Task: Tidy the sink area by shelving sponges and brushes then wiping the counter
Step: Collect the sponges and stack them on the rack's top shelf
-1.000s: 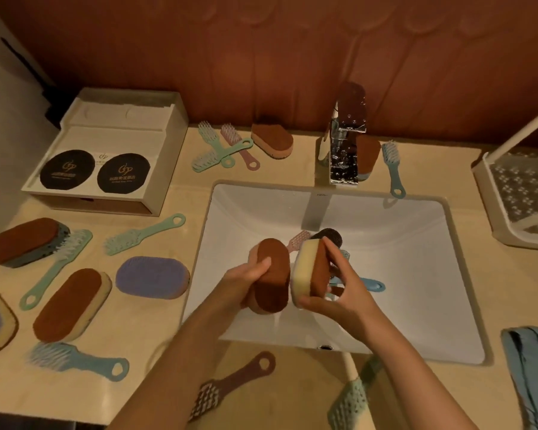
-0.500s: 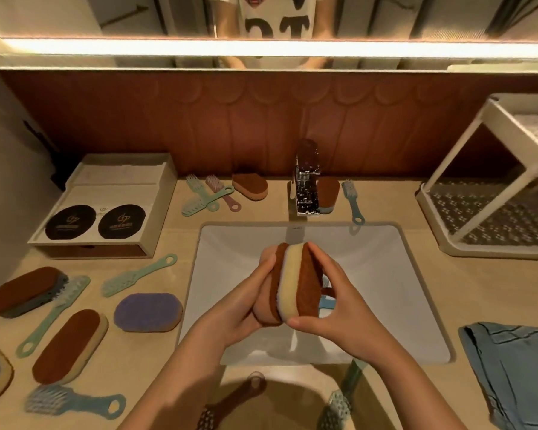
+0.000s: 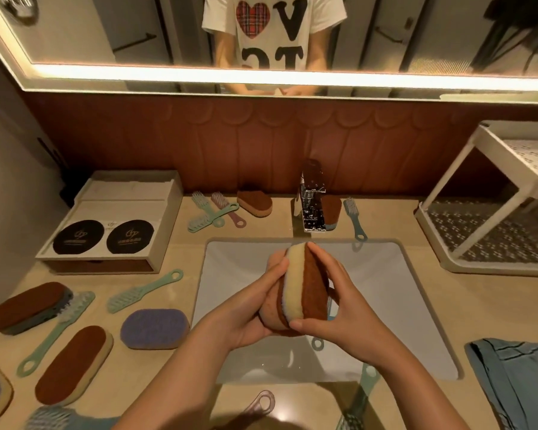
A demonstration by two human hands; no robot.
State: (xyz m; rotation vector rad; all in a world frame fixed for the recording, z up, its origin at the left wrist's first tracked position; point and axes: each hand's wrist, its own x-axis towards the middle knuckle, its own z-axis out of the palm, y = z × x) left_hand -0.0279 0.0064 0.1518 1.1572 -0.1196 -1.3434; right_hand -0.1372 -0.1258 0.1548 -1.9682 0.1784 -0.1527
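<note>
Two brown-and-cream sponges [image 3: 298, 290] are pressed together side by side above the white sink [image 3: 401, 305]. My left hand [image 3: 255, 308] grips them from the left and my right hand [image 3: 339, 302] grips them from the right. A white two-tier shelf rack [image 3: 491, 218] stands at the right on the counter. More sponges lie on the left counter: a brown one [image 3: 73, 364], a purple one [image 3: 154, 328] and a brown-and-grey one [image 3: 28, 307]. Green brushes [image 3: 145, 291] lie among them.
A chrome faucet [image 3: 312, 200] stands behind the sink, with a sponge [image 3: 255, 203] and several brushes [image 3: 212, 212] along the back wall. A cream box [image 3: 112, 225] sits at the back left. A blue cloth [image 3: 519, 377] lies front right. Brush handles [image 3: 367, 383] lie along the front edge.
My hands brought the two sponges together and lifted them up out of the sink. The view tilted up, showing the mirror and more of the shelf rack.
</note>
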